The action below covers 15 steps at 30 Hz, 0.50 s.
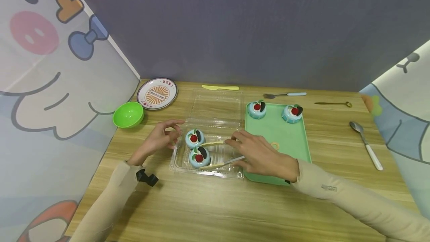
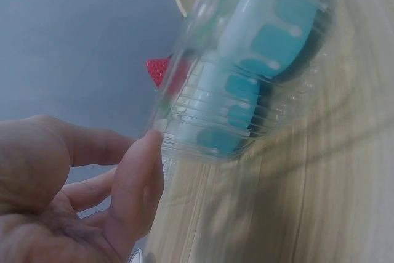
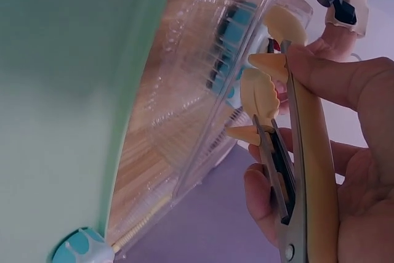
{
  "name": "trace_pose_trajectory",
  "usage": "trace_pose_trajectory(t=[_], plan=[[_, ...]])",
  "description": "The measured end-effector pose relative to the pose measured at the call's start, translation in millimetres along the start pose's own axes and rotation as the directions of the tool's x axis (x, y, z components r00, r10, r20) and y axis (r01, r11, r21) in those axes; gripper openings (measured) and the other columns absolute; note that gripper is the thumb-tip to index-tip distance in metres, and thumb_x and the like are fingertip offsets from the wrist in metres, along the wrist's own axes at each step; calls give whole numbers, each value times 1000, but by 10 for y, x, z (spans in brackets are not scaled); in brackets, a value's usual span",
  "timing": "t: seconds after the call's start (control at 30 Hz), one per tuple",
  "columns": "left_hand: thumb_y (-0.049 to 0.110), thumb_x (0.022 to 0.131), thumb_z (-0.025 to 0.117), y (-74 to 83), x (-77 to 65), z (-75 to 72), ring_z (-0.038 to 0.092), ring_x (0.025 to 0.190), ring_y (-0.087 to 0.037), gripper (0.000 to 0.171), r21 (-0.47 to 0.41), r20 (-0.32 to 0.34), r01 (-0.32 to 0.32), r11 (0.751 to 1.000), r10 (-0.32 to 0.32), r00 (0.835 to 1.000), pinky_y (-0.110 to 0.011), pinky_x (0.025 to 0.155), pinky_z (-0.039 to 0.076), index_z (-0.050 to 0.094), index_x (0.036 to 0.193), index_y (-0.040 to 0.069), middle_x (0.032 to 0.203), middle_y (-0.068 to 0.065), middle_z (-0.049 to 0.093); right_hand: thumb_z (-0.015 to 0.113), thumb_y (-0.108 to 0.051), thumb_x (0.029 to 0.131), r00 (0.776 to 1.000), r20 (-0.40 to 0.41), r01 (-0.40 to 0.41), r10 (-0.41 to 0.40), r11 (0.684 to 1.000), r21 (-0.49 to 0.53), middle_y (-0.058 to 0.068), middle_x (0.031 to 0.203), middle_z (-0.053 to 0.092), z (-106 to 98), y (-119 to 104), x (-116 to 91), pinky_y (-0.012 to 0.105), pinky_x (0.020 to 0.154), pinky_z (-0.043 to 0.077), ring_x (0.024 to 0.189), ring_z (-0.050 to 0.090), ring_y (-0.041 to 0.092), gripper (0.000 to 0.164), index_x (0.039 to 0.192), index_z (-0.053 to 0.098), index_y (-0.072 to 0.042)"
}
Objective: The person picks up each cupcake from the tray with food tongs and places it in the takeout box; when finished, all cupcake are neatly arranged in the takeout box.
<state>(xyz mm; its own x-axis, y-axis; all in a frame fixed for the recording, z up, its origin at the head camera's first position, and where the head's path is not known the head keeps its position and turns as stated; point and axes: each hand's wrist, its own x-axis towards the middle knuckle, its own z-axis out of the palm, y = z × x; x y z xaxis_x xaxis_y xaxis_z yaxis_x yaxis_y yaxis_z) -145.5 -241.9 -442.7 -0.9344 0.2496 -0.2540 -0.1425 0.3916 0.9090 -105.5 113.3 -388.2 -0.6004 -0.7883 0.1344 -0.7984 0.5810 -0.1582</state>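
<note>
My right hand (image 1: 256,150) holds a pair of tongs (image 3: 314,177) with cream-yellow tips and metal arms. Their arms are spread, with one tip on each side of the nearer blue cupcake (image 1: 199,158). That cupcake and another blue cupcake (image 1: 194,138) sit side by side at the left of a clear plastic box (image 1: 218,174). Both have a red berry and a dark round piece on top. At the box's left rim, my left hand (image 1: 161,137) pinches the edge with its fingertips (image 2: 151,152). The right palm covers part of the tongs' handle.
A green tray (image 1: 279,130) with two more blue cupcakes (image 1: 292,113) lies right of the box. Its open lid (image 1: 216,105) lies behind. Around them are a plate (image 1: 157,93), green bowl (image 1: 128,115), yellow knife (image 1: 220,87), fork (image 1: 285,95), thin gold utensil (image 1: 332,103) and spoon (image 1: 366,145).
</note>
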Motion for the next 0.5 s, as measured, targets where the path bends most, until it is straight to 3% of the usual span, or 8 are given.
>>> trace_pose_trajectory(t=[0.3,0.5], plan=[[7,96,58,1,1,-1,62,70,-20,44,1,0,-4,1000,4,1000,-32,52,61,52,139,9,112,-21,55,82,-44,77,999,-19,-36,36,999,-11,-1,115,59,-123,51,-127,14,49,42,92,53,11,63,129,61,-15],[9,96,60,-12,-10,0,62,70,-19,43,1,-6,-9,1000,9,1000,-31,52,61,53,138,11,112,-19,55,80,-46,78,992,-50,-120,120,993,-1,-5,115,59,-226,163,-271,14,49,41,93,55,10,63,132,60,-20]])
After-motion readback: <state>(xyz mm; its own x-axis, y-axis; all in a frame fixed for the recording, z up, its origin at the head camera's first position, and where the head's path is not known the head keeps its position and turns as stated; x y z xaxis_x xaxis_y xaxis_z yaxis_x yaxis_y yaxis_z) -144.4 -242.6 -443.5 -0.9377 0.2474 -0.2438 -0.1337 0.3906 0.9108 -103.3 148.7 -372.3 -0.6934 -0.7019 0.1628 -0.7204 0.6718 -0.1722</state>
